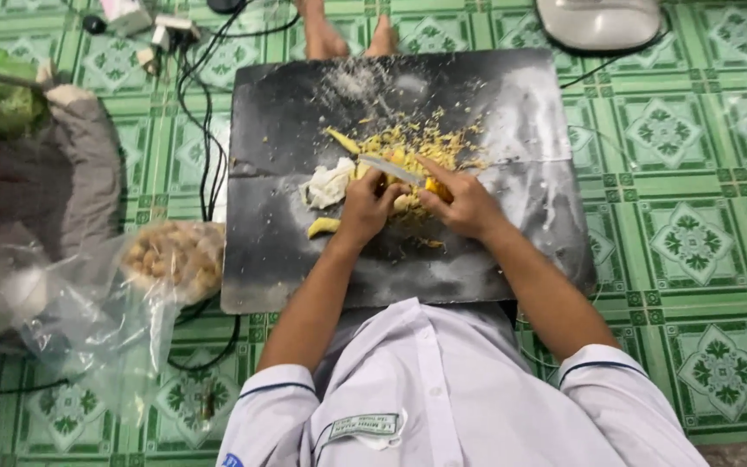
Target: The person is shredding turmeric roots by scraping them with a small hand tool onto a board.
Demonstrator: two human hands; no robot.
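White shirt fills six o'clock. Beyond it, both hands meet at centre on the dark board: left hand grips a knife, right hand pinches a yellow piece amid yellow shavings.

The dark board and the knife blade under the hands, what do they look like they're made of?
The board looks like dark stone or a coated slab: flat, matte grey-black, dusted with pale scuffs; the material isn't certain. The knife blade, held by the left hand, looks like bare metal, thin and pale with a light sheen. The right hand steadies a yellow piece.
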